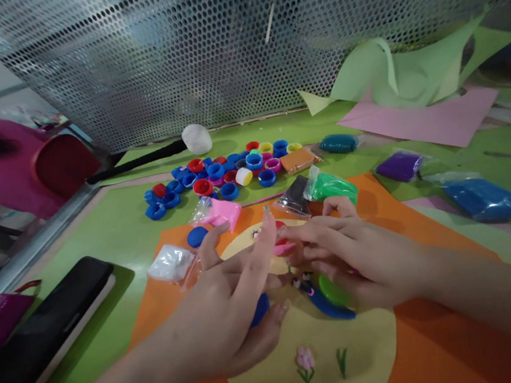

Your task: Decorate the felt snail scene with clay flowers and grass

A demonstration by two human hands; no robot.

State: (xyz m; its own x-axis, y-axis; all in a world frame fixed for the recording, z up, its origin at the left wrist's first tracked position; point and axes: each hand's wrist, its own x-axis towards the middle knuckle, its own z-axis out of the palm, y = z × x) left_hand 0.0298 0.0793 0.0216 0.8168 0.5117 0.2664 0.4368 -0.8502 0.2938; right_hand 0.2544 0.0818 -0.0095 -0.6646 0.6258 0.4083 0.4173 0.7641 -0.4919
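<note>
My left hand [228, 304] is over the yellow oval paper [316, 377], its fingers apart. Below its palm shows a blue rounded piece [260, 310]; whether the hand touches it I cannot tell. My right hand [351, 254] has its fingers bent and drawn together beside a red and pink clay piece [284, 247]; what they pinch is hidden. Between the hands lies a blue clay snail [325, 301] with eyes and a green shell, partly covered by the right hand. Nearer me are a pink clay flower [305, 358] and green clay leaves [343, 363].
Orange paper [172, 336] lies beneath the oval. Behind are many bottle caps [216, 172] and bags of pink [222, 213], black [296, 197] and green clay [333, 186]. A black case [62, 322] is at left, blue clay [487, 198] at right. Perforated metal [193, 51] stands behind.
</note>
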